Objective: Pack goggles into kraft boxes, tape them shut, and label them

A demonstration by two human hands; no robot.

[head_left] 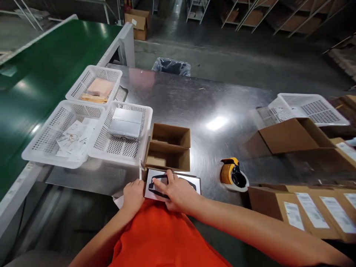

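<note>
So the right hand (178, 191) is lying flat, fingers spread, on top of a white product box (172, 184) with a dark outline printed on it, sitting at the near edge of the steel desk (211, 111). It's pressing down on the box, not curled around it. The left hand (134, 193) is loosely closed right at the box's left end, touching or nearly touching that edge; can't tell if it's pinching anything. Just beyond the fingertips is an open brown carton (169, 147) with two compartments, the nearer one looking like it has something pale in the bottom. My take on doing this bit well: keep the palm flat so the box doesn't skate on the shiny metal, and let the left hand square up the end rather than squeeze it. Off to the right of the right hand there's a yellow tape dispenser (232, 173), well apart, and white baskets (119, 133) sit past the left hand.
</note>
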